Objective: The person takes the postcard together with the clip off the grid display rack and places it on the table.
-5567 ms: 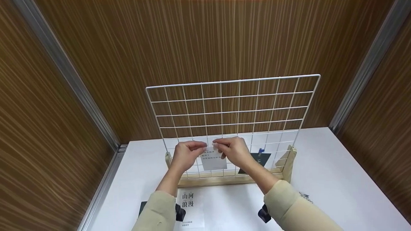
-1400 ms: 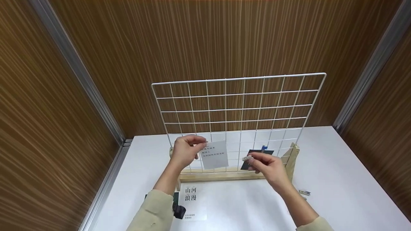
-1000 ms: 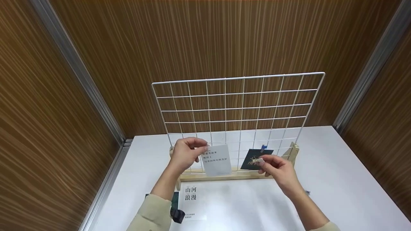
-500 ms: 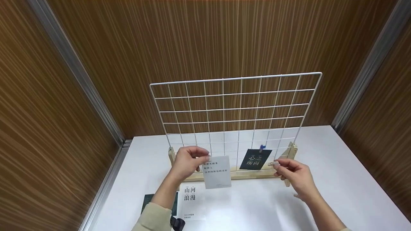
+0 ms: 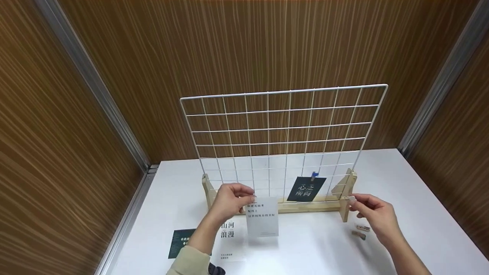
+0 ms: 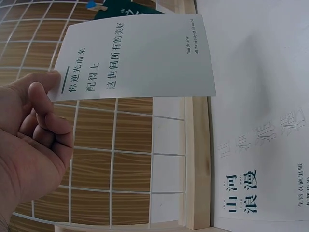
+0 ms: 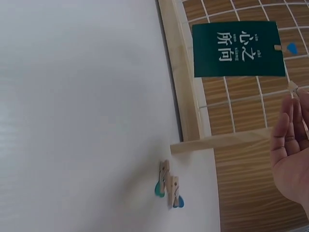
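Note:
My left hand [image 5: 231, 200] pinches the top left corner of a white card [image 5: 263, 219] printed with dark Chinese text. The card hangs in front of the lower part of the white wire grid [image 5: 268, 144]. At the right foot of the stand, my right hand [image 5: 376, 214] pinches a small wooden clothespin [image 7: 292, 87], mostly hidden by the fingers. A dark green card [image 5: 306, 189] with white characters hangs on the grid between the hands, held by a clothespin with a blue heart [image 7: 292, 48].
Two loose clothespins, one with a green heart [image 7: 159, 189] and one with a blue heart [image 7: 180, 201], lie on the white table [image 5: 305, 248] below my right hand. Another green card [image 5: 178, 244] and a white card [image 5: 233, 246] lie at left. Wooden feet [image 5: 344, 209] hold the grid.
Both hands were together at the card's top edge against the grid. The right hand has moved away to the right and down with the clothespin; the left has lowered the white card.

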`<action>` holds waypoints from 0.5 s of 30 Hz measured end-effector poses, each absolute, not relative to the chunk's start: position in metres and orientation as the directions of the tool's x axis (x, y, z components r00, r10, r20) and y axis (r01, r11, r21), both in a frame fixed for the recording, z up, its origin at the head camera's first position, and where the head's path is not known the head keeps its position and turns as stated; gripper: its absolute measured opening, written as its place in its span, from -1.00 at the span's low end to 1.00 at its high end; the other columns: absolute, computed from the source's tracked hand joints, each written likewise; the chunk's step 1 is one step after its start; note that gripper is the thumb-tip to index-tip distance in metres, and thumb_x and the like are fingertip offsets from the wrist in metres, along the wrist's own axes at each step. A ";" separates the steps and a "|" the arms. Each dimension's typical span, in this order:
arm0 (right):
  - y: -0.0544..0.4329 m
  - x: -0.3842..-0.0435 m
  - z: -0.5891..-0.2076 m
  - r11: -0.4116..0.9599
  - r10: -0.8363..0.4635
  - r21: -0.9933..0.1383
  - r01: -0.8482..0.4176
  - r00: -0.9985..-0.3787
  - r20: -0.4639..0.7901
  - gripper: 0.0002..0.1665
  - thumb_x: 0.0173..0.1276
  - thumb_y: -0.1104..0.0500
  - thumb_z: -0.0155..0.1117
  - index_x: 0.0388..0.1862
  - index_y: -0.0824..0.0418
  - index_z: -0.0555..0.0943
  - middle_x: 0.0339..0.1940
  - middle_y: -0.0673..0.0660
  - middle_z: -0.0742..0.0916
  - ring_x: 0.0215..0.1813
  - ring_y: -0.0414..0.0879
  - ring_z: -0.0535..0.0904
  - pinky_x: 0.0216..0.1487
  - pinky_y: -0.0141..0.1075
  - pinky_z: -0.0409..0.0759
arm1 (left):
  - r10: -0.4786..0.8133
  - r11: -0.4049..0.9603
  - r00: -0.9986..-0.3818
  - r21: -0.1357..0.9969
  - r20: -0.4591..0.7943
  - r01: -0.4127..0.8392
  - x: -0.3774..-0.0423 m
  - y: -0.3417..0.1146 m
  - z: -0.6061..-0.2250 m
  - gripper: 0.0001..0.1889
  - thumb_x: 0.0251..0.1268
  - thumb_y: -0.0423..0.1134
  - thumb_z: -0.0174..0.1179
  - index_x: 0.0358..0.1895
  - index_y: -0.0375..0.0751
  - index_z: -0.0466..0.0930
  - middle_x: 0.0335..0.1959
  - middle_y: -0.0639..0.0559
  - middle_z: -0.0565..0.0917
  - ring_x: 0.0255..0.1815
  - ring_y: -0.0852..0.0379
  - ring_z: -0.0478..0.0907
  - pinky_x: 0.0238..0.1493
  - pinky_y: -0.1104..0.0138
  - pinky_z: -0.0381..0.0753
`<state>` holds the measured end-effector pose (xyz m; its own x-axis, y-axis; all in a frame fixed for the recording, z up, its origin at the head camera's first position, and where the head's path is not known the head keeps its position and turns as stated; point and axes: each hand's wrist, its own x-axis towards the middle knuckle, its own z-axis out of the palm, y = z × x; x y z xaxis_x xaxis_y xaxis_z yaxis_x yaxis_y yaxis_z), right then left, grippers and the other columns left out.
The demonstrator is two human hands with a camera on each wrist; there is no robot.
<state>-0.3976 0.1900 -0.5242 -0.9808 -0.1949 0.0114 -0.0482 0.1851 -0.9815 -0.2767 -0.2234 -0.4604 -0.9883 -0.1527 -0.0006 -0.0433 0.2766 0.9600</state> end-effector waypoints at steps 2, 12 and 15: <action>0.195 -0.399 -0.527 0.195 -0.187 -0.980 -0.050 -0.982 0.013 -0.54 0.54 0.12 0.42 0.22 0.44 0.65 -0.20 -0.08 0.81 -0.15 -0.23 0.72 -0.18 -0.34 0.71 | -0.155 0.264 -0.988 0.963 -0.015 -0.056 -0.276 -0.223 -0.462 -0.90 0.30 -0.39 0.48 -0.17 -0.18 0.82 -0.28 -0.03 0.80 -0.29 0.07 0.75 -0.46 0.38 0.64; 0.211 -0.405 -0.538 0.231 -0.161 -0.971 -0.060 -0.987 0.022 -0.56 0.53 0.15 0.43 0.19 0.45 0.66 -0.23 -0.13 0.83 -0.18 -0.29 0.72 -0.17 -0.38 0.70 | -0.164 0.250 -0.985 0.964 -0.055 -0.096 -0.272 -0.221 -0.472 -0.89 0.29 -0.42 0.47 -0.15 -0.25 0.81 -0.32 -0.03 0.82 -0.40 0.11 0.69 -0.53 0.44 0.52; 0.216 -0.405 -0.540 0.236 -0.156 -0.970 -0.053 -0.988 0.016 -0.59 0.52 0.12 0.44 0.16 0.40 0.69 -0.23 -0.14 0.83 -0.17 -0.30 0.72 -0.15 -0.38 0.70 | -0.168 0.236 -0.983 0.966 -0.071 -0.111 -0.270 -0.221 -0.477 -0.88 0.29 -0.44 0.47 -0.14 -0.29 0.81 -0.32 -0.04 0.82 -0.42 0.13 0.67 -0.54 0.44 0.51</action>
<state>-0.4055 0.2156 -0.5404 -0.9877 -0.1557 0.0160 -0.0529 0.2360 -0.9703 -0.2702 -0.2211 -0.4765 -0.9831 -0.1684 -0.0715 -0.1106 0.2357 0.9655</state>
